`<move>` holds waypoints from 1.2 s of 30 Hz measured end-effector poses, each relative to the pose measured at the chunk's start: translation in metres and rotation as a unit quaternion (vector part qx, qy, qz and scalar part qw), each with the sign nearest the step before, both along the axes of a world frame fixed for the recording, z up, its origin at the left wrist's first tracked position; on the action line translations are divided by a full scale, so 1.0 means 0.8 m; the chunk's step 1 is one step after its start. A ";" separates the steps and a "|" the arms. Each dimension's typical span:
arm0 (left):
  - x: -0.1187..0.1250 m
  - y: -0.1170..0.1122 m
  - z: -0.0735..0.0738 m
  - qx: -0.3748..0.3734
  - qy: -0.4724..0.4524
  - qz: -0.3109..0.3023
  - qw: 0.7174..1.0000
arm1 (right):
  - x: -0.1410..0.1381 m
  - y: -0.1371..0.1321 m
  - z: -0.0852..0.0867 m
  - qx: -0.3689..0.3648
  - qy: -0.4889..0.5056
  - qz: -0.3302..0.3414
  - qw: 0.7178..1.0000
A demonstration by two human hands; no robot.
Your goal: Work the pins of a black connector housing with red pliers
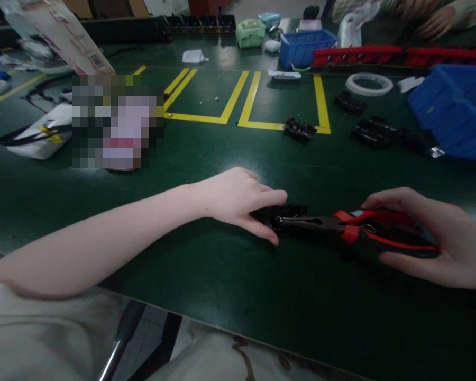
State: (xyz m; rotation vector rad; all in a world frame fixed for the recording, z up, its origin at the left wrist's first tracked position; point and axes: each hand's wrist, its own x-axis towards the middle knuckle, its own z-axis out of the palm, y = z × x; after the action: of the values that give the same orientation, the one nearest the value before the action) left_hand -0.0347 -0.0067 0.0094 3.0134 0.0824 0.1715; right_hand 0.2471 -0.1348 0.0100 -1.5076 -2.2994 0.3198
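Note:
My right hand (440,238) is wrapped round the red-and-black handles of a pair of pliers (365,233) lying low over the green table (222,264). The pliers' dark jaws point left and meet a small black plastic part (280,213). My left hand (241,201) reaches in from the left and pinches that black part between thumb and fingers, holding it on the table at the jaw tips. Most of the part is hidden under my fingers.
Several black plastic parts (300,128) lie on the yellow floor-style markings (238,95) farther back. A blue bin (456,116) stands at the right, another blue bin (306,47) and red trays (357,54) behind. A tape roll (368,83) lies nearby. Another person's hand (436,21) shows top right.

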 end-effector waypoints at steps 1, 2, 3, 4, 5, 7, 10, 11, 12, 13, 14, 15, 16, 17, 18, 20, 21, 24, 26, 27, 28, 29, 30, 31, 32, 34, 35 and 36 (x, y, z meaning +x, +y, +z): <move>0.000 0.000 0.000 0.001 -0.001 -0.001 1.000 | -0.001 -0.001 0.000 0.001 -0.002 -0.001 1.000; 0.000 0.000 0.000 0.001 -0.002 -0.001 1.000 | -0.001 -0.001 0.000 0.002 -0.005 0.000 1.000; 0.000 0.000 0.000 0.001 -0.003 -0.003 1.000 | 0.000 -0.001 -0.001 0.002 -0.007 0.001 1.000; 0.000 0.000 0.000 0.000 -0.004 -0.004 1.000 | 0.001 0.000 -0.001 0.002 -0.010 0.003 1.000; 0.000 0.000 0.000 0.001 -0.005 -0.005 1.000 | 0.003 0.001 -0.001 0.003 -0.015 0.007 1.000; 0.000 0.000 0.000 0.003 -0.003 -0.004 1.000 | 0.007 0.005 0.000 0.008 -0.027 0.027 0.999; 0.000 0.000 0.000 0.007 0.002 0.000 1.000 | 0.012 0.010 0.000 0.021 -0.046 0.063 0.997; 0.000 0.000 0.000 0.008 0.003 0.001 1.000 | 0.013 0.011 0.001 0.026 -0.050 0.071 0.996; 0.000 0.000 0.000 0.010 0.005 0.001 1.000 | 0.013 0.011 0.002 0.031 -0.053 0.076 0.995; 0.000 0.000 0.000 0.012 0.006 0.000 1.000 | 0.013 0.011 0.003 0.037 -0.055 0.079 0.995; 0.000 0.000 0.000 0.016 0.006 0.000 1.000 | 0.013 0.011 0.003 0.045 -0.057 0.082 0.994; 0.000 0.000 0.000 0.021 0.005 0.001 1.000 | 0.012 0.011 0.004 0.057 -0.059 0.085 0.993; 0.001 -0.001 0.000 0.025 0.003 0.001 1.000 | 0.012 0.010 0.004 0.069 -0.061 0.086 0.992; 0.001 -0.001 0.000 0.029 -0.001 0.000 1.000 | 0.012 0.010 0.003 0.079 -0.065 0.085 0.991; 0.001 -0.001 0.000 0.033 -0.006 -0.001 0.999 | 0.012 0.009 0.003 0.085 -0.068 0.083 0.991; 0.000 -0.002 0.000 0.037 -0.017 -0.004 0.999 | 0.014 0.009 0.000 0.077 -0.074 0.080 0.991; 0.000 -0.002 0.000 0.038 -0.020 -0.005 0.999 | 0.015 0.008 -0.001 0.070 -0.075 0.078 0.992; 0.001 -0.002 0.000 0.035 -0.021 -0.005 0.999 | 0.017 0.007 -0.005 0.051 -0.068 0.066 0.994; 0.001 -0.002 0.000 0.029 -0.017 -0.003 0.999 | 0.014 0.004 -0.005 0.041 -0.057 0.037 0.997; 0.001 -0.002 0.000 0.028 -0.015 -0.001 1.000 | 0.013 0.002 -0.005 0.037 -0.051 0.023 0.998; 0.001 -0.002 0.000 0.027 -0.014 0.001 1.000 | 0.010 0.001 -0.005 0.035 -0.046 0.011 0.998; 0.000 -0.003 0.000 0.026 -0.012 0.002 1.000 | 0.008 -0.001 -0.005 0.036 -0.044 0.004 0.998; 0.000 -0.003 0.000 0.026 -0.012 0.003 1.000 | 0.007 -0.002 -0.004 0.038 -0.043 0.003 0.998; 0.000 -0.003 0.000 0.026 -0.013 0.003 1.000 | 0.006 -0.002 -0.004 0.041 -0.043 0.003 0.998; 0.000 -0.002 0.000 0.025 -0.014 0.002 1.000 | 0.005 -0.002 -0.004 0.044 -0.043 0.004 0.998; 0.000 -0.002 -0.001 0.025 -0.020 0.000 0.999 | 0.006 -0.001 -0.004 0.049 -0.042 0.006 0.998; 0.000 -0.002 -0.001 0.026 -0.023 -0.001 0.999 | 0.008 0.000 -0.004 0.051 -0.042 0.008 0.998; 0.000 -0.002 -0.001 0.027 -0.024 -0.001 0.999 | 0.009 0.001 -0.004 0.055 -0.044 0.017 0.997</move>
State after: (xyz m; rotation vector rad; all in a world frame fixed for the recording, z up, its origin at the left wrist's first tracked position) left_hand -0.0349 -0.0084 0.0085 3.0603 0.0701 0.2500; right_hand 0.2545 -0.1341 0.0064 -1.4565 -2.3706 0.1359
